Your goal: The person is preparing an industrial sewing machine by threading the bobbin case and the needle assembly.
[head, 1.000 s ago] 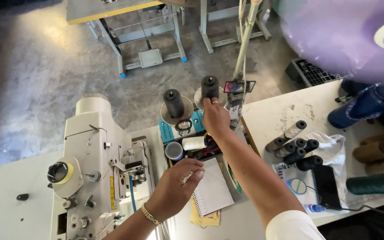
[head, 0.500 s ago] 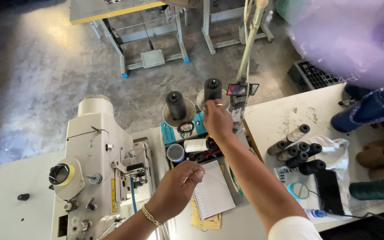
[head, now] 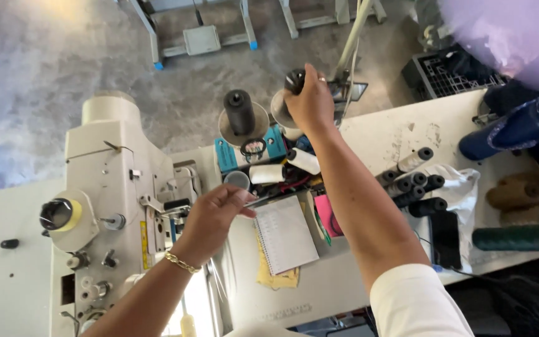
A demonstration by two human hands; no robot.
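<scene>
Here the cream sewing machine fills the lower left, its base cut off by the bottom edge, and everything else sits around it. Its table runs off the left edge. To the machine's right a second white table carries clutter, and a purple blur in the upper right corner covers part of that side, too soft to identify. Beyond the machine's far right corner stands a thread stand with one dark cone plain to see; the second cone beside it is mostly hidden under the right hand, which is wrapped round its top with fingers closed on it. Only a dark sliver of that cone shows past the knuckles. The left hand hovers just right of the machine's head, fingers loosely curled with thumb and fingertips pinched together; whether any thread lies between them cannot be made out. Its wrist wears a gold bracelet. Right of that hand lies a spiral notebook, partly over a yellow sheet. Farther right from the machine, a cluster of dark spools rests against a white bag, and a green spool lies at the frame's right edge, its end cut off.
</scene>
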